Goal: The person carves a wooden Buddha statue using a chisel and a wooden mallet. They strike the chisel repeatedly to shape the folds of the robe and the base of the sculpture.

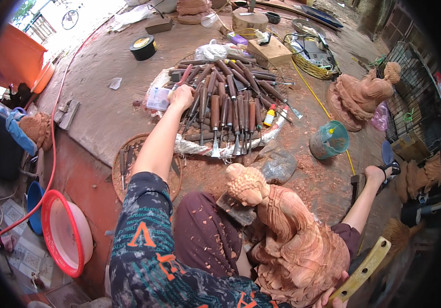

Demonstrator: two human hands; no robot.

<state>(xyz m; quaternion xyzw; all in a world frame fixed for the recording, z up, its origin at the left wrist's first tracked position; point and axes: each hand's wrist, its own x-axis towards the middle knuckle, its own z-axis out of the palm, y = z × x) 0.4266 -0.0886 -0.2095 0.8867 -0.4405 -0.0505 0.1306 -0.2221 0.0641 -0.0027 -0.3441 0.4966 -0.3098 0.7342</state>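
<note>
My left hand (182, 97) reaches out to the left side of a heap of wood-handled carving chisels (230, 97). Its fingers are curled closed beside a clear plastic box (159, 98) and a red-handled tool (184, 75); what they hold, if anything, is hidden. Against my lap leans a carved wooden statue (297, 236), its curly-haired head (246, 185) tilted to the left over a dark block (237, 209). At the lower edge my right hand (337, 295), partly hidden, grips the statue's base, close to a yellowish bar with holes (361, 269).
A woven tray (178, 177) lies left of my knee, a teal bucket (329, 139) to the right. Another carved statue (361, 95) stands farther right. A red-rimmed basin (66, 233) is at the left, near a pink hose (52, 138). Wood chips litter the floor.
</note>
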